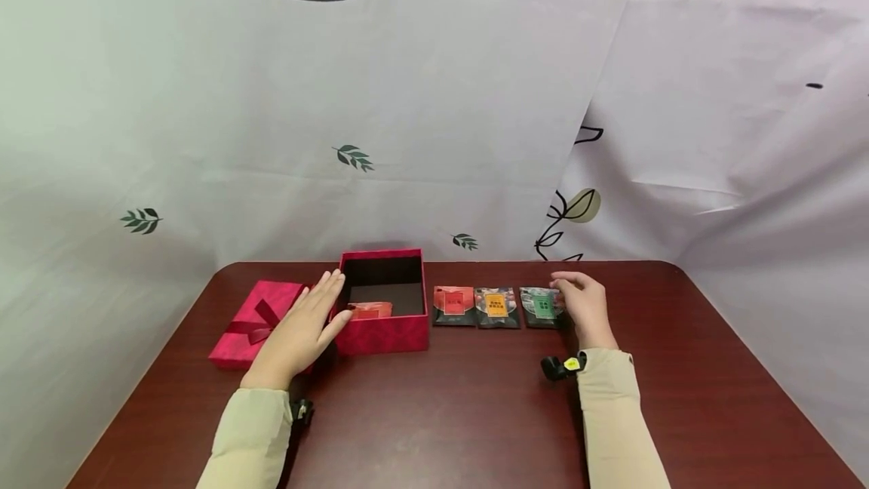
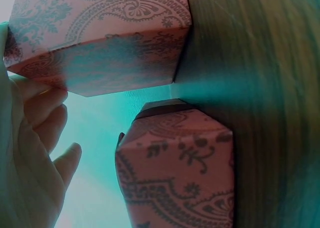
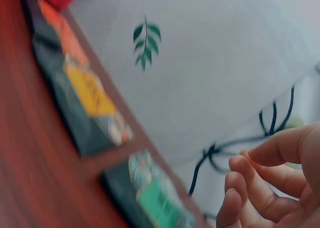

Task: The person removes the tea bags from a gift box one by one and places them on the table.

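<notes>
A red patterned box [image 1: 383, 336] stands without its lid, and a red packet [image 1: 372, 310] lies inside. My left hand [image 1: 299, 334] has its fingers straight, at the box's left side. In the left wrist view its fingers seem to touch the box wall [image 2: 125, 58]. Beside it lies the red lid [image 1: 274, 293] with a ribbon bow. To the box's right, a red-label packet [image 1: 454, 306], a yellow-label packet [image 1: 498, 308] and a green-label packet [image 1: 541, 308] form a row. My right hand [image 1: 589, 312], fingers loosely bent and holding nothing, hovers by the green-label packet [image 3: 159, 203].
Everything lies on a dark red-brown wooden table [image 1: 441, 413]. Behind it hangs a pale curtain [image 1: 421, 112] with leaf prints, close to the table's far edge. Small black wrist cameras sit at both cuffs.
</notes>
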A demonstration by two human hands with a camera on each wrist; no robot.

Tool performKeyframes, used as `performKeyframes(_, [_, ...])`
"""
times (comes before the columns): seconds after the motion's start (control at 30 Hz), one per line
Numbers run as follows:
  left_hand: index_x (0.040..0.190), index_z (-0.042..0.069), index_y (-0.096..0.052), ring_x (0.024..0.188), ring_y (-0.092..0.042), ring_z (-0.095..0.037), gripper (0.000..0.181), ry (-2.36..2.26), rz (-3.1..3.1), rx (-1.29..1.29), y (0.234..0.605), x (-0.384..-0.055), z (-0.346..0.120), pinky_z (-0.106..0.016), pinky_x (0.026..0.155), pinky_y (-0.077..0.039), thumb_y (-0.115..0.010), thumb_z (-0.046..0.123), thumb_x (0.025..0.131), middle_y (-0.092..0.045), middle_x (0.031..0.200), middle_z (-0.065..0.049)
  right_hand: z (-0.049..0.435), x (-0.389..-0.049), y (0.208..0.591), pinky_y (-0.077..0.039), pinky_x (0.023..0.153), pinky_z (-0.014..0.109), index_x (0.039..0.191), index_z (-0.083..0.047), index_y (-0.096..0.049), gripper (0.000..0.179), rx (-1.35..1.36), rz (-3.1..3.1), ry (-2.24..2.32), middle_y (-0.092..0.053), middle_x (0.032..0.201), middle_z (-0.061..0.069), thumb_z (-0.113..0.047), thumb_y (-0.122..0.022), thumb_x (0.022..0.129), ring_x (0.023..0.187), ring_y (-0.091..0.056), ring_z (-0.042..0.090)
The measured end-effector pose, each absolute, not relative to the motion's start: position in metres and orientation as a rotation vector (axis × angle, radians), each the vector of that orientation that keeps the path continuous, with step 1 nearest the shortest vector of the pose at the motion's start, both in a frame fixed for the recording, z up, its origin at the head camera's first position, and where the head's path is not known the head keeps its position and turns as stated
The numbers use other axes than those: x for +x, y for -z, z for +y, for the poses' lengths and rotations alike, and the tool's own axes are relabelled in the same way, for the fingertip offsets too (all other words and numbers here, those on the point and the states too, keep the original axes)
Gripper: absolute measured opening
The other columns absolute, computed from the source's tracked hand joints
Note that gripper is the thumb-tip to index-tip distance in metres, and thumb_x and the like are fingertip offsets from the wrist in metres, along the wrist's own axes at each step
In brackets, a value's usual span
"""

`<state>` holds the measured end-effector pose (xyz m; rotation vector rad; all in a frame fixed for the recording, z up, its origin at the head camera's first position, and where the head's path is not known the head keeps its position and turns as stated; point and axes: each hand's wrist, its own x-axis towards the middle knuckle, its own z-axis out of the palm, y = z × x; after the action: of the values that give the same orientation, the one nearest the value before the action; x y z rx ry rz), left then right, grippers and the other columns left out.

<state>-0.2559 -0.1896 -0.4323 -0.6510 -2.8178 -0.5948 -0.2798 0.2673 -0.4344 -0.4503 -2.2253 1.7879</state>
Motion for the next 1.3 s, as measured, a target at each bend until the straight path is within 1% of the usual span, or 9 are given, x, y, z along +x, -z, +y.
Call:
performKeyframes(0.2, [0.157,0.000,-0.033,0.152,-0.021,-0.039,0.070,0.603,-2.797,-0.656,0.432,-0.256,-0.192,-0.062,0.120,-0.020,-0.059,0.034,0.102,-0.028,0.164,-0.018,0.241,-0.280,0.414,-0.059,0.070,0.028,0.123,0.006,-0.066,0.029,-0.290,-2.248,-1.863,-0.070,0.085,-0.005,-0.009,-0.056,0.100,0.074,-0.067,0.011])
performKeyframes(0.5, [0.157,0.000,-0.032,0.152,-0.021,-0.039,0.070,0.608,-2.799,-0.660,0.435,-0.254,-0.192,-0.062,0.120,-0.020,-0.060,0.034,0.102,-0.027,0.164,-0.018,0.189,-0.271,0.407,-0.059,0.073,0.041,0.113,0.004,-0.070,0.021,-0.036,-2.346,-1.859,-0.071,0.096,0.019,-0.005,-0.058,0.098,0.076,-0.067,0.024])
performKeyframes(0.6, [0.157,0.000,-0.032,0.153,-0.020,-0.038,0.070,0.612,-2.801,-0.660,0.437,-0.254,-0.191,-0.062,0.120,-0.020,-0.060,0.034,0.102,-0.027,0.165,-0.018,0.174,-0.266,0.409,-0.059,0.071,0.038,0.110,0.005,-0.071,0.019,0.058,-2.376,-1.822,-0.071,0.092,0.018,-0.002,-0.059,0.097,0.075,-0.068,0.024])
performKeyframes(0.73, [0.157,-0.001,-0.033,0.152,-0.021,-0.039,0.070,0.612,-2.800,-0.663,0.439,-0.254,-0.190,-0.062,0.120,-0.020,-0.059,0.034,0.102,-0.027,0.165,-0.018,0.156,-0.258,0.408,-0.056,0.065,0.032,0.106,0.004,-0.072,0.016,0.160,-2.372,-1.805,-0.071,0.087,0.012,0.001,-0.060,0.095,0.069,-0.064,0.017])
performKeyframes(0.87, [0.157,0.000,-0.032,0.153,-0.021,-0.038,0.070,0.604,-2.799,-0.656,0.440,-0.254,-0.191,-0.062,0.120,-0.020,-0.059,0.034,0.102,-0.027,0.165,-0.017,0.135,-0.256,0.401,-0.057,0.066,0.035,0.103,0.000,-0.074,0.015,0.266,-2.385,-1.770,-0.073,0.089,0.013,0.001,-0.062,0.095,0.069,-0.064,0.013])
performKeyframes(0.93, [0.157,0.000,-0.032,0.153,-0.020,-0.038,0.070,0.600,-2.795,-0.654,0.439,-0.254,-0.192,-0.061,0.120,-0.020,-0.059,0.034,0.102,-0.027,0.165,-0.017,0.124,-0.257,0.396,-0.059,0.071,0.038,0.103,-0.001,-0.074,0.014,0.328,-2.397,-1.772,-0.073,0.091,0.014,0.000,-0.062,0.095,0.071,-0.066,0.014])
performKeyframes(1.0, [0.157,0.000,-0.032,0.153,-0.021,-0.038,0.070,0.600,-2.795,-0.653,0.437,-0.253,-0.192,-0.061,0.120,-0.020,-0.059,0.034,0.102,-0.026,0.165,-0.017,0.111,-0.258,0.391,-0.060,0.072,0.041,0.104,-0.001,-0.074,0.014,0.368,-2.405,-1.797,-0.073,0.092,0.017,-0.001,-0.063,0.096,0.074,-0.069,0.022])
performKeyframes(1.17, [0.158,0.001,-0.031,0.152,-0.021,-0.039,0.071,0.611,-2.799,-0.654,0.433,-0.252,-0.190,-0.062,0.120,-0.020,-0.059,0.033,0.102,-0.026,0.165,-0.017,0.086,-0.263,0.382,-0.062,0.072,0.038,0.106,-0.001,-0.072,0.013,0.432,-2.413,-1.833,-0.072,0.092,0.018,-0.003,-0.063,0.097,0.079,-0.071,0.031])
performKeyframes(1.3, [0.158,0.001,-0.030,0.153,-0.021,-0.038,0.071,0.610,-2.802,-0.655,0.434,-0.253,-0.190,-0.061,0.120,-0.020,-0.059,0.034,0.103,-0.026,0.165,-0.017,0.071,-0.270,0.379,-0.062,0.076,0.038,0.107,-0.003,-0.072,0.012,0.436,-2.471,-1.816,-0.071,0.092,0.013,-0.005,-0.064,0.098,0.080,-0.072,0.027])
